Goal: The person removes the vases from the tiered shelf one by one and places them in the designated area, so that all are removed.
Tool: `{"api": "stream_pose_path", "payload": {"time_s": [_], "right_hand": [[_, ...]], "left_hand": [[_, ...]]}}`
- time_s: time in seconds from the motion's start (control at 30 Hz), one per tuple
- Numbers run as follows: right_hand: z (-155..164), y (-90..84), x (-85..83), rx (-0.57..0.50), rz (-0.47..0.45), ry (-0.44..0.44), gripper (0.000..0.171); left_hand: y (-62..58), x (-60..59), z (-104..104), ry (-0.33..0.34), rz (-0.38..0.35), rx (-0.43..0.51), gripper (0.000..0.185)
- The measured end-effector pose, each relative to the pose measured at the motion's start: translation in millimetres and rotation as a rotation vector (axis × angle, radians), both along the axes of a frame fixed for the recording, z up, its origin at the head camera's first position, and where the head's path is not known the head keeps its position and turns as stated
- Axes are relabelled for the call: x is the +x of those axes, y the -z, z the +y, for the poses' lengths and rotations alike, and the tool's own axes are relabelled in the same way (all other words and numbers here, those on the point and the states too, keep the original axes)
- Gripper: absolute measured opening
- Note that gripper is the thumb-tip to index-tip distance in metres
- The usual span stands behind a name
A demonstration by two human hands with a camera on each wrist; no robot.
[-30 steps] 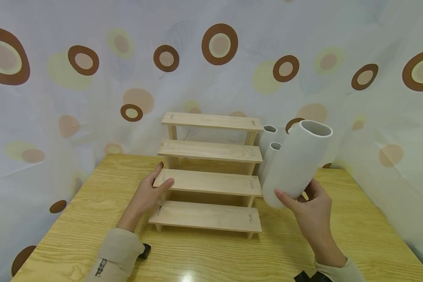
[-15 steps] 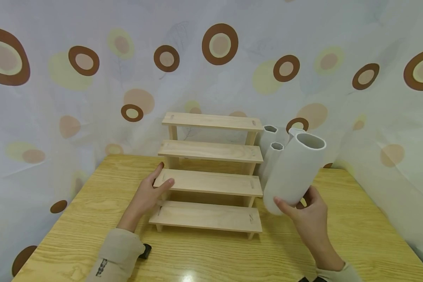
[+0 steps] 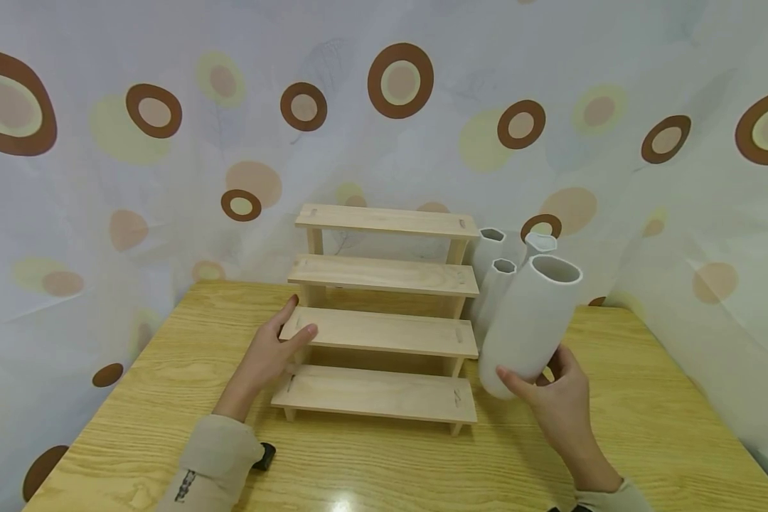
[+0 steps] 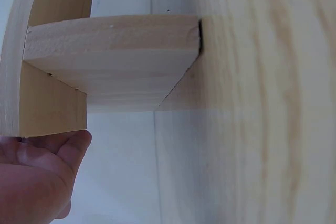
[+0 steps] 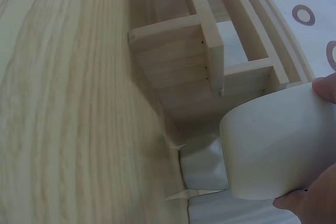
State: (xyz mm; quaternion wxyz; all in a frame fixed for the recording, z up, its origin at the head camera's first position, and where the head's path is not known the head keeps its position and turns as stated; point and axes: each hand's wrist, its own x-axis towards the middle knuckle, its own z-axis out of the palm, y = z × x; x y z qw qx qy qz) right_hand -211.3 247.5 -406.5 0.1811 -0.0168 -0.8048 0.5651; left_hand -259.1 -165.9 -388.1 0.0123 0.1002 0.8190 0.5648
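A pale wooden stepped shelf (image 3: 384, 331) with several tiers stands on the table. My left hand (image 3: 264, 359) grips the left end of its second tier from the bottom, thumb on top; in the left wrist view, curled fingers (image 4: 44, 174) touch the wood. Right of the shelf, my right hand (image 3: 560, 402) holds a smooth white vase (image 3: 530, 334) near its base, thumb in front. The vase leans, its oval mouth up and to the right. In the right wrist view its base (image 5: 262, 150) is off the table, close to the shelf's side.
Behind the held vase stand more white vases: a wide one (image 3: 488, 249), a slim one (image 3: 494, 295) with a scalloped rim and one (image 3: 541, 243) largely hidden. The wood-grain table (image 3: 358, 469) meets a patterned wall covering (image 3: 333, 163) at the back and sides.
My right hand has lowered the white vase and brought it slightly left, uncovering the rim of a vase behind. The left hand and the shelf have stayed put.
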Motion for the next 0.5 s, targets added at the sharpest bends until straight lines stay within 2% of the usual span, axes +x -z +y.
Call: {"api": "stream_pose_path", "payload": {"time_s": [0.5], "right_hand": [[7,24.2,-6.5,-0.021,-0.041,-0.037,0.079]], "left_hand": [[-2.8,1.9,1,0.003,0.006,0.004,0.078]]}}
